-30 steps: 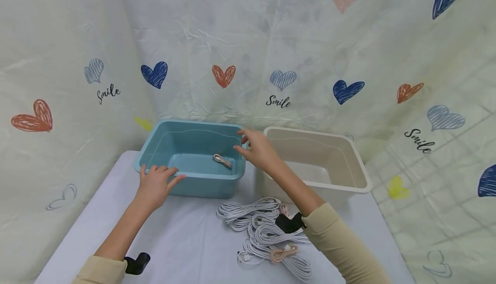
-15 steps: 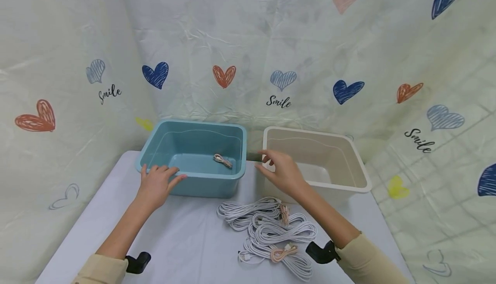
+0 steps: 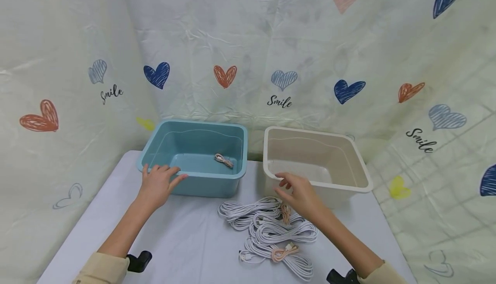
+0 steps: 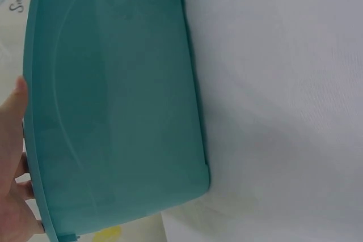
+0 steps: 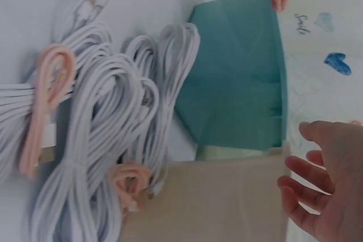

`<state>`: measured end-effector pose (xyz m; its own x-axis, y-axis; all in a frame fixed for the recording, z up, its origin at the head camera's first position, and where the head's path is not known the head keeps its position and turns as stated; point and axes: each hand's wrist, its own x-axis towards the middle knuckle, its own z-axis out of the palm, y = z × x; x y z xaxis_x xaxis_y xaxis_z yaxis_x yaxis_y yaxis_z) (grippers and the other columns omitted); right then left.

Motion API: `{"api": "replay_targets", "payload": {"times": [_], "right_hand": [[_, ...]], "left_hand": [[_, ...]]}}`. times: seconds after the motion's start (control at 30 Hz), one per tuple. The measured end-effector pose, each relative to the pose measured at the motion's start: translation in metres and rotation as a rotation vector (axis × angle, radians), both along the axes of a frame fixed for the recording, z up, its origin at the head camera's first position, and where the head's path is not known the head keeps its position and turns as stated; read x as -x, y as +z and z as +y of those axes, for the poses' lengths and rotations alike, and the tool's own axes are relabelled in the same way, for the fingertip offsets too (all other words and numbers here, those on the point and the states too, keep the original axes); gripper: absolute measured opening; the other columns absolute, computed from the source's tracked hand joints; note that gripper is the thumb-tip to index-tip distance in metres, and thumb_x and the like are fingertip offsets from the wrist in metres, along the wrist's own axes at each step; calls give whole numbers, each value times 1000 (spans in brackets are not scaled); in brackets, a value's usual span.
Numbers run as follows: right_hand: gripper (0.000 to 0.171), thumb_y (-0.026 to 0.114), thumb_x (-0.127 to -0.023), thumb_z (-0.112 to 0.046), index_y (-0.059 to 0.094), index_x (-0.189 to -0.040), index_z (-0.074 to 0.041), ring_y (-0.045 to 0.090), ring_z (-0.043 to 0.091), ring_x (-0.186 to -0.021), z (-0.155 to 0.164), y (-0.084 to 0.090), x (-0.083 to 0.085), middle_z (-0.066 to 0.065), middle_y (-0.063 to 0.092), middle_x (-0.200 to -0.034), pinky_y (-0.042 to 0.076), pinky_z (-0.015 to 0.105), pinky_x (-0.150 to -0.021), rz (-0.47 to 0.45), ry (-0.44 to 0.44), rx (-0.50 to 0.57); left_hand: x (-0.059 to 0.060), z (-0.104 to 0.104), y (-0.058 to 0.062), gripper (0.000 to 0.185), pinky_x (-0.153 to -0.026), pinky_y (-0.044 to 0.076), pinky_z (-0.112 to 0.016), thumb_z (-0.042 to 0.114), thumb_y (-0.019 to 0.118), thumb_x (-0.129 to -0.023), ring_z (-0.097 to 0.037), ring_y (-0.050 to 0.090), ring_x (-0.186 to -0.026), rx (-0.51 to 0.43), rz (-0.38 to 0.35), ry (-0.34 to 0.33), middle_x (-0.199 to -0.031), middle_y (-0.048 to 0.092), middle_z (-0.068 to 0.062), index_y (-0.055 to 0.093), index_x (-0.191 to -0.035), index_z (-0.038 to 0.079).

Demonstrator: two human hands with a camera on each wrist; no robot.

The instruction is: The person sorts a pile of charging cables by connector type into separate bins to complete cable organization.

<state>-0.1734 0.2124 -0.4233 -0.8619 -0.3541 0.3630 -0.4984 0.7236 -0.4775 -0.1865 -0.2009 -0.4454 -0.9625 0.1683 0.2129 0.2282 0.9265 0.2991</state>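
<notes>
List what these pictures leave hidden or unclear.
- Beige bin: floor partly hidden by its near wall, head view.
- Small cable in the blue bin: too small to tell its plugs.
- Left hand: cut by the left wrist view's edge.
- White cables: count unclear, overlapping.

Open right hand (image 5: 332, 179) beside beige bin (image 5: 215, 202), above cable coils (image 5: 108, 134).

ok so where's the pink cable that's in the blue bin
In the head view the pink cable lies on the blue bin's floor, toward its right side, away from the left hand on the front rim.
</notes>
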Motion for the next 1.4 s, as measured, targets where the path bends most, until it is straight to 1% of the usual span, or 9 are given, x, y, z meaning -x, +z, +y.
{"api": "replay_targets", "payload": {"times": [0.13, 0.27, 0.47, 0.7, 0.87, 0.93, 1.03, 1.17, 1.4], "right_hand": [[32, 85, -88, -7, 74, -118, 0, 69, 25, -78, 9, -13, -7, 5, 76, -87, 57, 32, -66, 14, -29, -7], [32, 87, -86, -7, 75, -115, 1, 69, 24, -75, 16, -26, -13, 5, 76, -85, 56, 30, -64, 24, -31, -12], [30, 87, -86, -10, 75, -113, -1, 68, 24, -73, 25, -47, -20, 2, 75, -82, 53, 27, -63, -63, -59, -23], [30, 89, -83, -11, 76, -109, -6, 66, 22, -69, 35, -71, -26, 2, 73, -79, 52, 25, -62, -112, -63, -11], [38, 91, -81, -14, 76, -114, -5, 63, 12, -67, 40, -86, -30, 1, 73, -81, 51, 24, -60, -154, -72, -9], [37, 91, -80, -16, 76, -112, -4, 61, 9, -66, 41, -92, -31, -1, 72, -80, 51, 24, -60, -155, -82, -16], [33, 90, -80, -14, 76, -108, -4, 62, 10, -65, 42, -98, -33, -1, 70, -76, 52, 24, -60, -145, -81, -19], [27, 88, -79, -5, 75, -102, -5, 66, 15, -68, 42, -104, -35, -1, 70, -77, 54, 25, -62, -127, -66, -21], [29, 78, -73, 8, 74, -99, -5, 66, 15, -70, 45, -110, -36, -1, 70, -81, 56, 25, -62, -60, -42, 30]], "left_hand": [[1, 0, 0, 46, -113, 18, -85, 43, 64, -105, -49, 59, -116, 0, -2, 1, -120, 71, -22, 72, -129, 4], [2, -1, 0, 47, -113, 18, -85, 43, 63, -106, -49, 59, -117, 3, -6, 5, -121, 71, -22, 72, -130, 4], [2, 0, 0, 47, -113, 19, -84, 44, 62, -106, -49, 59, -117, 6, -6, 3, -121, 71, -22, 72, -130, 4], [3, 0, -2, 48, -114, 18, -84, 45, 61, -106, -48, 59, -117, 6, -7, 4, -122, 71, -21, 72, -130, 5], [3, 0, -2, 48, -114, 18, -84, 45, 61, -106, -48, 59, -117, 7, -7, 7, -121, 71, -21, 72, -130, 5], [2, 0, -2, 47, -114, 18, -84, 45, 62, -106, -48, 59, -117, 7, -6, 7, -121, 71, -21, 72, -130, 5], [2, 0, -2, 47, -113, 19, -84, 45, 62, -106, -48, 59, -117, 6, -2, 7, -121, 71, -21, 72, -129, 5], [1, 0, -2, 46, -113, 19, -85, 44, 63, -105, -49, 60, -117, 6, 2, 5, -120, 71, -21, 72, -128, 5], [2, 0, -3, 46, -113, 19, -85, 44, 63, -105, -49, 59, -117, 8, 5, 8, -119, 71, -20, 72, -128, 5]]}}
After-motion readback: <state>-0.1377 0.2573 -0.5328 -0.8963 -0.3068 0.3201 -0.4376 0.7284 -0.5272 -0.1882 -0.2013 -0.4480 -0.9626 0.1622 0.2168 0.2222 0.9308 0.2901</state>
